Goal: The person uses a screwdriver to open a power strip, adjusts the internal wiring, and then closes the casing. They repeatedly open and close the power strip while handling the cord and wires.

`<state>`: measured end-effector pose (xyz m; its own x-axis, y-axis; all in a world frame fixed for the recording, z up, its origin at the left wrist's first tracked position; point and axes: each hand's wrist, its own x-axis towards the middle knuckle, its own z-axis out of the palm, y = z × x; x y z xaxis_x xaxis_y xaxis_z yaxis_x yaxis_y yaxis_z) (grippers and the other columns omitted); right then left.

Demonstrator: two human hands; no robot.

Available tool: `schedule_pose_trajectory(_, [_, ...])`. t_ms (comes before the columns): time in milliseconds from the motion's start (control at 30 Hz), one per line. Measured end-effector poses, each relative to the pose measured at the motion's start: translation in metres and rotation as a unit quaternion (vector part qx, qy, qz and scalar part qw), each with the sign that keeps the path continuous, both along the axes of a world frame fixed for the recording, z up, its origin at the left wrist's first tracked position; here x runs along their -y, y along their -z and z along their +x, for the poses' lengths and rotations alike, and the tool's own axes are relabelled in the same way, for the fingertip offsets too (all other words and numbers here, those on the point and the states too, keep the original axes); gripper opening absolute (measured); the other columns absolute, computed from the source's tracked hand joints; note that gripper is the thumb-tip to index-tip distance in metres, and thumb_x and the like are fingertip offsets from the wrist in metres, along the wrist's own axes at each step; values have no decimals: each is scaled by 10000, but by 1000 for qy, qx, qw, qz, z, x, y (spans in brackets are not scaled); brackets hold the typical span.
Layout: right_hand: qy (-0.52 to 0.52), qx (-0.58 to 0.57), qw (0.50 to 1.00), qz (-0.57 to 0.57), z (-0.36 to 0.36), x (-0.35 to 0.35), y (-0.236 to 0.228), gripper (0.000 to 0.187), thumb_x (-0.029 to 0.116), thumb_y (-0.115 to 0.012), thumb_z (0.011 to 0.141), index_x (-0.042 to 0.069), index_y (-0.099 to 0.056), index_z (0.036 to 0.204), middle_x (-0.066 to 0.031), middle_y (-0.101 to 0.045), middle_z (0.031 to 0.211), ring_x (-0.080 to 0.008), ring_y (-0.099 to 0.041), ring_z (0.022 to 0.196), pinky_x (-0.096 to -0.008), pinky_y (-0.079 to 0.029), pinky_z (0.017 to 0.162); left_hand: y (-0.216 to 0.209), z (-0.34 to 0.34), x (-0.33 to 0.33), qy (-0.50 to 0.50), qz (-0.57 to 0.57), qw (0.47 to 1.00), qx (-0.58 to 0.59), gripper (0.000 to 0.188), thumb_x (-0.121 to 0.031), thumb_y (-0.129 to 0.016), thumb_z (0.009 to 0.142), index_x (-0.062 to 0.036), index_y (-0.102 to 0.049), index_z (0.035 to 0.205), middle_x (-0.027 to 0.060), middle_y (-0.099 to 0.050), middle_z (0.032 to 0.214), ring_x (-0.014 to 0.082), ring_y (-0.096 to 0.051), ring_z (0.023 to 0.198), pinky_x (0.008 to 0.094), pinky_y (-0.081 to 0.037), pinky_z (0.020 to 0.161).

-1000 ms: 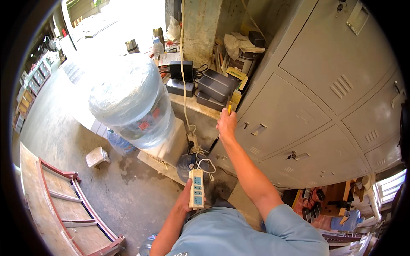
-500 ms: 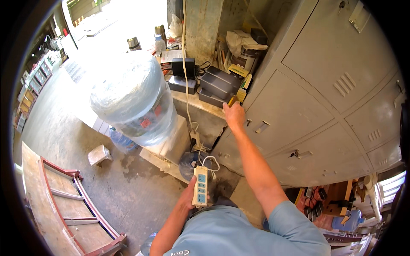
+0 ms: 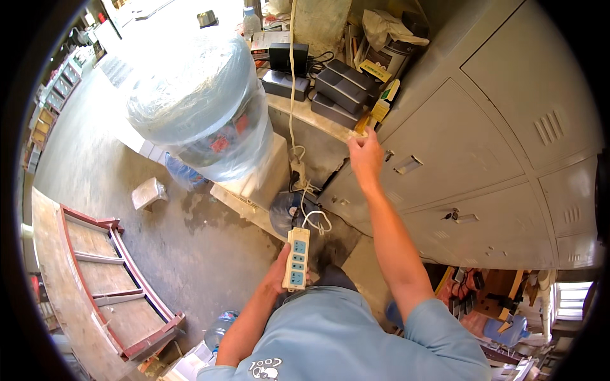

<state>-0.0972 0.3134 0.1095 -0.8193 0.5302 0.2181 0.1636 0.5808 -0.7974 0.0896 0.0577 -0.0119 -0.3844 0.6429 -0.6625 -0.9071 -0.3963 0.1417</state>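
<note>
Left hand (image 3: 277,272) is gripping the power strip (image 3: 297,261) near the waist, fingers curling round; slack grip or snagging white cord (image 3: 318,213) might be dropping it. Right hand (image 3: 366,155) is pinching an amber item (image 3: 362,122), fingertips nearly together, beside dark boxes (image 3: 340,90) on the ledge (image 3: 301,109). Versus earlier, ledge is showing higher.

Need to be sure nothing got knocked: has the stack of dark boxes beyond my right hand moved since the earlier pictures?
No visible shift: against the ledge, the dark boxes keep the same place; the view itself moved.
</note>
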Motion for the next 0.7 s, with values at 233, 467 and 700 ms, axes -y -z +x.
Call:
schedule_pose_trajectory(233, [-69,121,953,-270,84,0,94,304,228,-603,917,-49,-614,1043,-49,-645,690,-85,-532,537,-253,-428,510,18,9,7,37,-90,995,-29,641,-615,-432,945,-36,-577,1179,119,-635,829,251,-662,703,378,-574,608])
schedule_pose_trajectory(467, [-59,327,901,-279,158,-29,228,273,236,-598,904,-27,-669,882,-52,-656,680,-106,-565,517,-277,-445,505,32,11,5,184,-196,953,-138,684,-586,-507,924,52,-598,1154,161,-670,916,224,-672,729,333,-555,633])
schedule_pose_trajectory(700, [-102,415,892,-144,154,-37,325,304,295,-582,908,11,-685,868,-63,-671,696,-159,-586,560,-334,-474,566,78,9,25,-62,-13,994,-91,856,-783,-446,814,-12,-543,1172,140,-620,882,303,-620,716,418,-518,641])
